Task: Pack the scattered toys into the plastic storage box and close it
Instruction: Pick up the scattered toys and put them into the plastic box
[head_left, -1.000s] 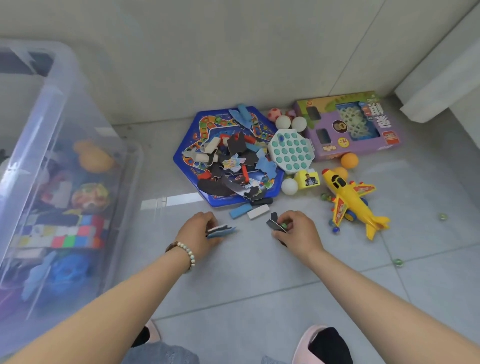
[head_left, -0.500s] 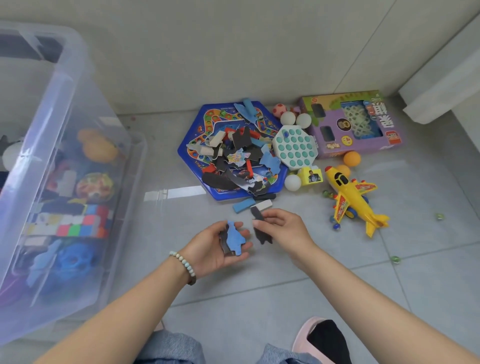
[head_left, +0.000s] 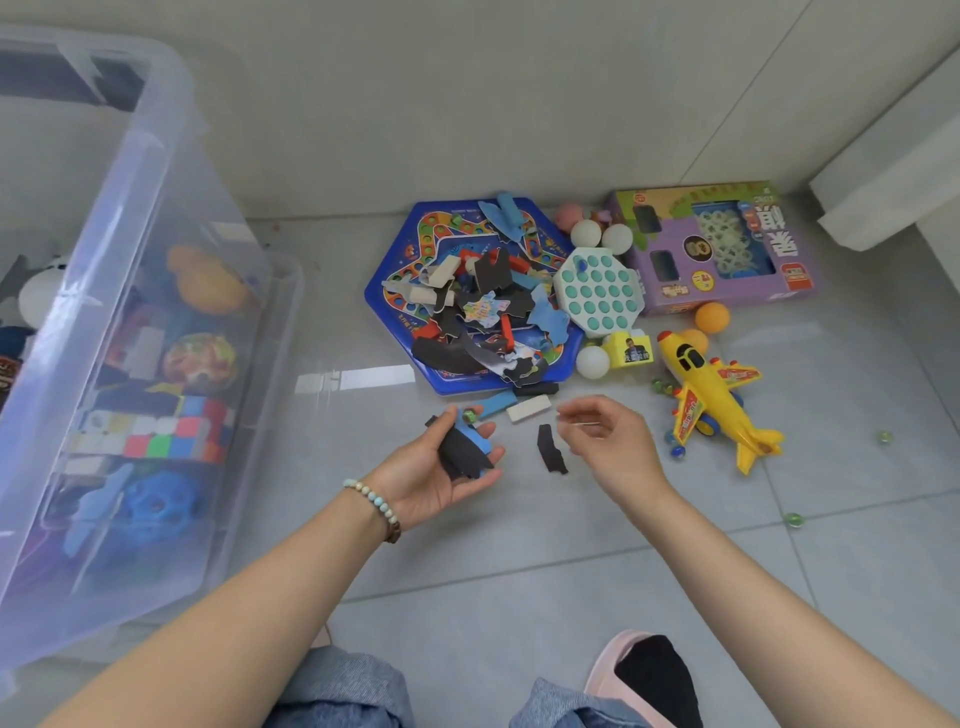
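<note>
Head view: gathering step is proceeding. Just nearside of the hexagonal board (head_left: 400, 312), the left hand (head_left: 431, 478) is cupping puzzle pieces (head_left: 462, 449), thumb curling over them; the right hand (head_left: 613, 447), apart, is hanging loose, gripping nothing. Between them a black piece (head_left: 551, 449) is showing, long axis pointing boardward. Next, probably: pinching it, then carrying all to the storage box (head_left: 156, 218), well left of the board.

You've got a clear storage box (head_left: 156, 208), a blue hexagon board (head_left: 388, 317) with a multicoloured ring track, and a yellow plane (head_left: 711, 395) — red wing markings, blue wheels. Purple game box (head_left: 675, 270). White pop toy (head_left: 597, 296), teal dots. Pieces (head_left: 462, 449) you hold — black, blue.
</note>
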